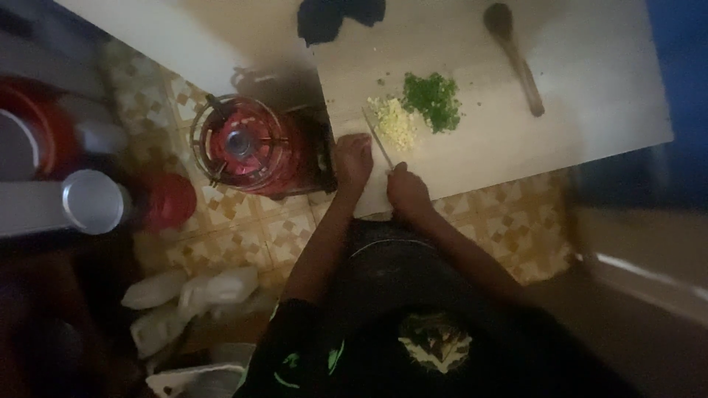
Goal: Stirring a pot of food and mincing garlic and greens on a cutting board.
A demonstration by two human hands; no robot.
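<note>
The right hand (408, 190) has a tight grip on a knife (377, 140) near the frame's middle. The left hand (354, 159) looks curled, resting on the bench (590, 88), just below the pale chopped bits (394, 121).

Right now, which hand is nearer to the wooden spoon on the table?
Right. The right hand holds the knife, below-left of the wooden spoon; the left hand lies farther left, beside the pale chopped pile.
</note>
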